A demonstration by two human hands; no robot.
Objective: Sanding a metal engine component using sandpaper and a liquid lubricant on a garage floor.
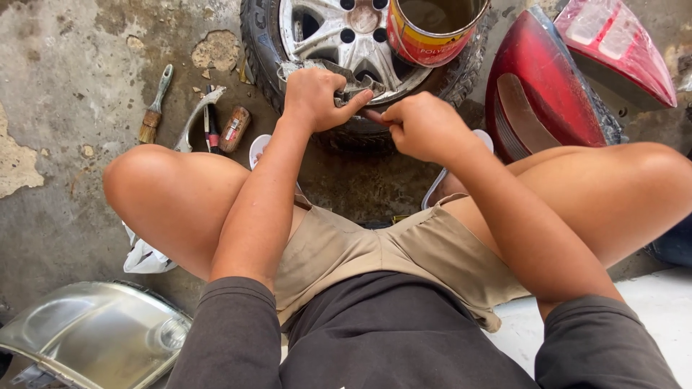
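We sit on the concrete floor (pixel 65 216) facing a car wheel (pixel 346 43) that lies flat, its silver alloy rim up, with a red-and-yellow paint can (pixel 425 36) standing on it. To the right lie two red tail-lamp lenses (pixel 540 94); at lower left lies a clear headlamp unit (pixel 94 331).

Our left hand (pixel 313 97) is closed around a grey, paste-caked flat metal piece (pixel 324 72) resting on the tyre's near edge, just below the can. Its long axis runs roughly left to right, tilting slightly down toward the right. We judge it stiff, light, and probably slick or gritty where coated, so it is best taken by its cleaner end, as held now.

Our right hand (pixel 425 126) is curled shut on a thin dark handle (pixel 375 115) that points left toward the metal piece; its tip is hidden under the left hand's fingers.

Well apart on the floor to the left lie a paintbrush (pixel 153 108) and a small brown cylinder (pixel 234 128).
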